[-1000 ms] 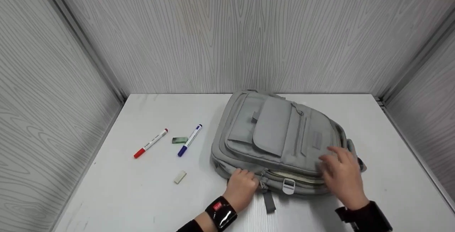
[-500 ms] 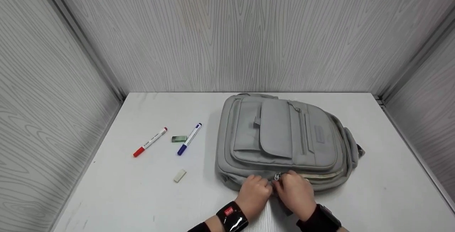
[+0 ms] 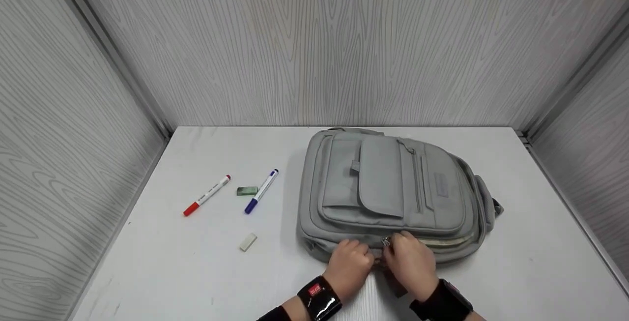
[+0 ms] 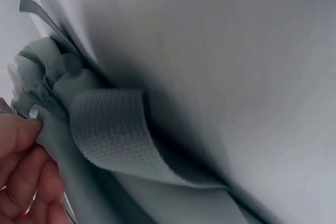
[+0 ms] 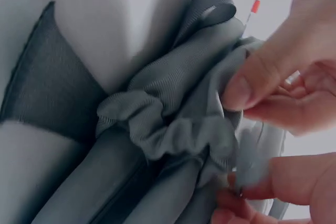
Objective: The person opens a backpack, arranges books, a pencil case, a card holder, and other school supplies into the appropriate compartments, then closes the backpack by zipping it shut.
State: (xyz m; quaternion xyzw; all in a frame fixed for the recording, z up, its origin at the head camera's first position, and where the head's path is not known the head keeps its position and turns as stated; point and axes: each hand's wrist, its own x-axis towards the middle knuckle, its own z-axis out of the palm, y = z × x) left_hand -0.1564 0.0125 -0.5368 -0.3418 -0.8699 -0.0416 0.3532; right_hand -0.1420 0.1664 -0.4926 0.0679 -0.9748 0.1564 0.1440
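Note:
A grey backpack lies on its back, its front flap facing up and its top pointing right. My left hand pinches the cloth of its near side, left of the zipper; in the left wrist view its fingers lie against the bag's edge. Close beside it, my right hand holds a zipper pull, blurred in the right wrist view. Metal zipper sliders show by the right fingertips. To the right of that hand the zipper opening gapes a little. Bunched elastic cloth hangs below the hands.
Left of the bag lie a red marker, a blue marker, a green eraser and a white eraser on the white table. A loose strap hangs at the bag's side. Panels wall the table in.
My right hand has come left from the bag's right end to the zipper beside my left hand. The backpack has turned slightly and settled flatter. In the last half second little has moved.

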